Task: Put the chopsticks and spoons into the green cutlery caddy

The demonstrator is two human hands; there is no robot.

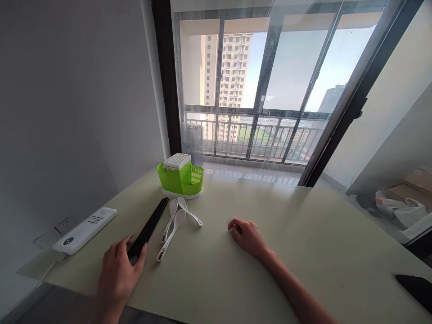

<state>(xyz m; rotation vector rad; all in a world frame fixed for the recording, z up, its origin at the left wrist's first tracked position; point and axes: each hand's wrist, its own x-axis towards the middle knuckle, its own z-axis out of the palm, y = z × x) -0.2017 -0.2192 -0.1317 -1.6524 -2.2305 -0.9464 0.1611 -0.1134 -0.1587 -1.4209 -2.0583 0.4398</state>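
My left hand (122,265) grips the near end of a bundle of black chopsticks (150,227), thumb on one side and fingers on the other. The bundle lies on the pale table, pointing away toward a green utensil caddy (175,177) with a white slotted top and white base. Just right of the chopsticks lie three white spoons: one spoon (173,234) in front, another spoon (169,219) on the left, and a third spoon (189,210) angled to the right. My right hand (247,234) rests on the table with its fingers curled, apart from all these things; nothing shows in it.
A white power strip (86,229) lies along the table's left edge, near the wall. At the far right edge is a dark flat object (416,288), partly cut off. Behind the table (303,234) stands a glass door. Bags and cardboard (405,202) sit beyond on the right.
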